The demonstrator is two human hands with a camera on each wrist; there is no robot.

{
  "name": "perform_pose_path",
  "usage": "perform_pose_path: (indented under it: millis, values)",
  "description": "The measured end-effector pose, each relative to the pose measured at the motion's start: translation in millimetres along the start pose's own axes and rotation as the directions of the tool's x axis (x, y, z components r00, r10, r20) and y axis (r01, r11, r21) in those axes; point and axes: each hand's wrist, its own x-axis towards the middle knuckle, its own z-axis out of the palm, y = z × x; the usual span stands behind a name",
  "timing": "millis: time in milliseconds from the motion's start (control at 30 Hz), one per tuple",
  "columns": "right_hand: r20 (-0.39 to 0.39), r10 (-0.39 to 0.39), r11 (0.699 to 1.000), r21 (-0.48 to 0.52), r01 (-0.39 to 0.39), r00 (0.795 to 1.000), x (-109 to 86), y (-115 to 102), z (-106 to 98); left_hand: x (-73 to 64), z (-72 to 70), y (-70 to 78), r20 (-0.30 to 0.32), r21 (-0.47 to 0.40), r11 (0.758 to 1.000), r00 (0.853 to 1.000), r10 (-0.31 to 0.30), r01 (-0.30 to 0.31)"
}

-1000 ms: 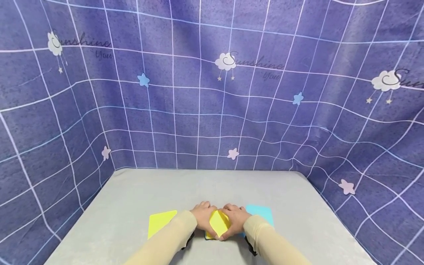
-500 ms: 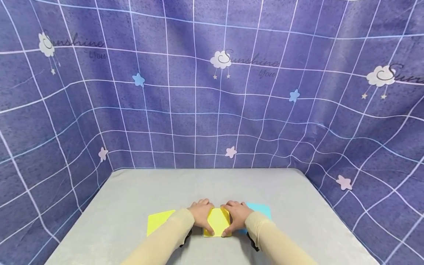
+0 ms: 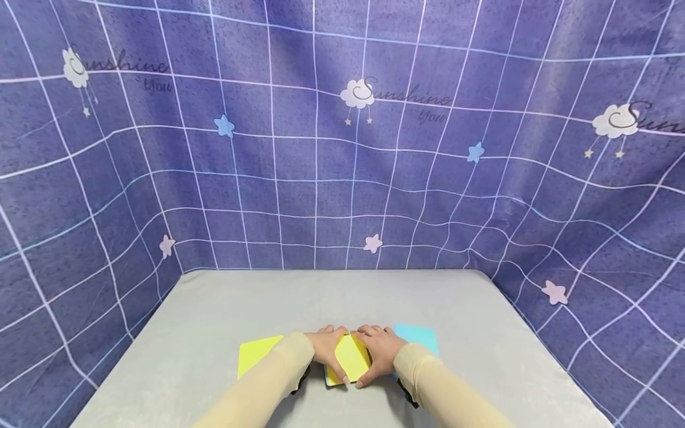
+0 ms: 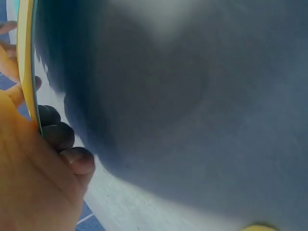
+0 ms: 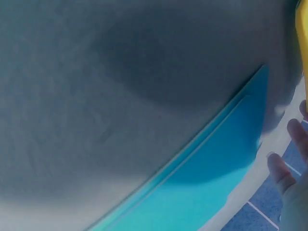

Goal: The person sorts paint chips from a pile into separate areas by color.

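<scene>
Both hands hold a small pile of square yellow cards (image 3: pixel 351 359) between them, low in the middle of the head view. My left hand (image 3: pixel 324 349) grips its left side, thumb at the near edge and fingers at the far edge. On the opposite side my right hand (image 3: pixel 381 349) holds it likewise. The top card sits turned against a yellow piece below it, which shows a dark rim. From the left wrist, the cards (image 4: pixel 25 62) appear edge-on, with curled fingertips beside them. Only a strip of yellow card (image 5: pixel 302 43) and some fingers show in the right wrist view.
A yellow sheet (image 3: pixel 257 352) lies on the grey tabletop (image 3: pixel 321 297) to the left, partly behind the left sleeve. Overlapping light-blue sheets (image 5: pixel 192 187) lie at the right, partly under the right arm. A blue-purple gridded curtain (image 3: pixel 321 148) encloses the table's back and sides.
Half a second ago the yellow pile looked square and the thumbs stood farther apart. Now the thumbs are closer, and the top card is turned against the lower one, much as a second ago.
</scene>
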Motion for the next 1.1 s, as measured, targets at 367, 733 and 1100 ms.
perform_pose_path:
  millis: [367,733,1100]
  values:
    - [-0.03,0.026,1.0,0.003,-0.026,0.999,5.1,-3,-10,-6.9,-0.5,-1.1,-0.105,0.166,0.986,0.994,0.01,0.008]
    - [-0.03,-0.001,0.999,-0.035,0.0,1.0,22.0,-17,-24,-18.9,-17.4,-10.5,-0.118,0.137,0.99,0.993,-0.029,0.045]
    - [-0.009,0.005,0.998,-0.06,-0.006,1.0,33.3,-29,-30,-41.5,-31.6,-7.5,-0.131,0.136,0.99,0.991,-0.024,0.041]
